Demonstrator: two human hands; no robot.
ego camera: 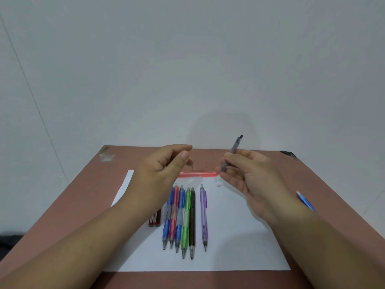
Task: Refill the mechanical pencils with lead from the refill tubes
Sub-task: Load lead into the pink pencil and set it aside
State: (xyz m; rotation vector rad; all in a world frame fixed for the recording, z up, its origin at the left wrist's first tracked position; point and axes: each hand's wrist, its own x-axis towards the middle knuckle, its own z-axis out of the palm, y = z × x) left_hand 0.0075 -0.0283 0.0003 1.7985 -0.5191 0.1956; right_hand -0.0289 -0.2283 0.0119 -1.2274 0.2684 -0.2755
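Nearest us, a white sheet of paper (229, 247) lies on the reddish-brown table (62, 205), and on it a tight row of pencils points toward the camera: blue pencil (166, 226), red pencil (173, 222), a second blue one (179, 224), green pencil (186, 224) and black pencil (192, 224), all touching side by side. Just right of them, a little apart, sits the purple pencil (203, 217). Left of the row, half hidden under the left forearm, there's the dark red lead refill tube (155, 220). Over at the right, a blue pencil on its own (306, 202) pokes out from behind the right wrist. Now up to the hands, both raised above the sheet: the right hand (248, 174) pinches a grey pencil (232, 154) between thumb and fingertips, tilted with its dark end up and to the right. The left hand (164, 165) is loosely curled, thumb meeting forefinger; whether it holds anything, I can't tell. Beyond them a clear zip bag with a red strip (198, 174) lies flat, and the pale wall (187, 59) closes the far side
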